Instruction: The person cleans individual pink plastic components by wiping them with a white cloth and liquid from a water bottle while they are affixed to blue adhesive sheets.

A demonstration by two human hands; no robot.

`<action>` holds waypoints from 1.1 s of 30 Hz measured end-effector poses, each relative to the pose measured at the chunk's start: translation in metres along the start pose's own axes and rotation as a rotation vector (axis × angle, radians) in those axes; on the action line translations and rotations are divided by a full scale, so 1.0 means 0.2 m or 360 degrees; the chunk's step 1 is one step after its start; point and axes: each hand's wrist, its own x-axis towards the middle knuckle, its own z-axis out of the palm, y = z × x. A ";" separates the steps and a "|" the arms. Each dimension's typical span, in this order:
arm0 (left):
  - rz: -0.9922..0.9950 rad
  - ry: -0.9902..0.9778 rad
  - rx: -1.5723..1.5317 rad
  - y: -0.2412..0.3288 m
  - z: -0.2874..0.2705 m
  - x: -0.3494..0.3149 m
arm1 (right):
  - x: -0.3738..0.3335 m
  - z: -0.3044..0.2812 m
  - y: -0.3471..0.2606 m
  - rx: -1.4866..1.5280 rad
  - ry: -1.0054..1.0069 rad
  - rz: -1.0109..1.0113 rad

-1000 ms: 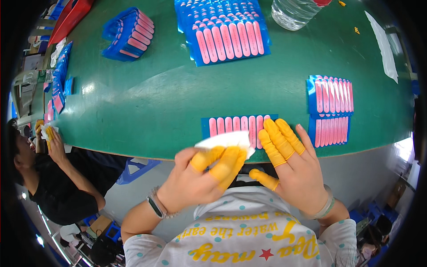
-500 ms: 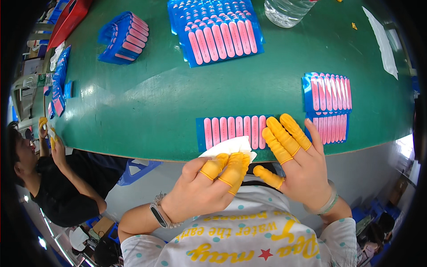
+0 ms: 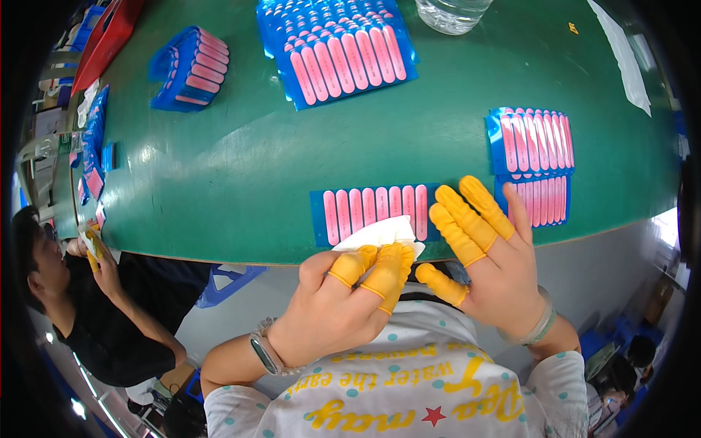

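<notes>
My left hand (image 3: 343, 296), in yellow finger cots, is closed on a folded white wipe (image 3: 376, 232). The wipe lies over the lower edge of a blue film sheet (image 3: 318, 219) bearing a row of rounded pink strips (image 3: 355, 213), close to the table's near edge. My right hand (image 3: 493, 263) has its fingers stretched out and holds nothing. Yellow cots cover its thumb and three fingers, and the fingertips reach the sheet's right end; whether they press on it I cannot tell. Beside its bare little finger lie two overlapping stacks of similar sheets (image 3: 531, 142).
On the green table (image 3: 241, 160) a large sheet pile (image 3: 350, 62) lies at the back, with a curled bundle (image 3: 191, 69) to its left. A clear water container (image 3: 453, 13) stands behind. White paper (image 3: 621, 55) lies far right. A co-worker (image 3: 109, 314) sits at the left.
The whole view has shifted slightly, moving the table's things left and up. Both my hands keep nearly the same pose. The co-worker's hands have come lower and closer together.
</notes>
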 end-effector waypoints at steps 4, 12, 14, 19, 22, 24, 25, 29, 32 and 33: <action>0.0016 -0.0039 -0.0049 -0.05 0.00 0.07 | -0.03 0.00 0.00 -0.0107 -0.0064 -0.0020; 0.0128 0.0000 0.0305 -0.04 0.06 0.15 | -0.04 0.01 -0.05 -0.0203 -0.0041 0.0073; 0.0097 0.0044 0.0161 0.02 0.06 0.05 | -0.03 0.00 -0.03 -0.0157 -0.0045 0.0087; 0.0072 0.0058 0.0099 0.05 0.05 0.04 | -0.06 0.01 0.01 -0.0057 -0.0005 -0.0005; -0.0052 0.0104 0.0097 0.03 0.06 0.13 | -0.05 0.01 -0.01 -0.0079 0.0052 -0.0007; -0.0019 0.0131 0.0051 0.00 0.06 0.21 | -0.05 0.01 -0.02 -0.0152 0.0077 -0.0001; -0.0025 0.0070 0.0072 -0.02 0.07 0.25 | -0.05 0.01 -0.03 -0.0153 0.0076 0.0002; 0.0093 0.0210 0.0189 -0.12 0.13 0.28 | -0.05 0.02 -0.04 -0.0173 0.0094 0.0056; 0.0060 0.0158 0.0138 -0.09 0.10 0.27 | -0.06 0.02 -0.07 -0.0178 0.0073 0.0102; 0.0064 0.0176 0.0098 -0.06 0.10 0.22 | -0.06 0.02 -0.07 -0.0189 0.0085 0.0123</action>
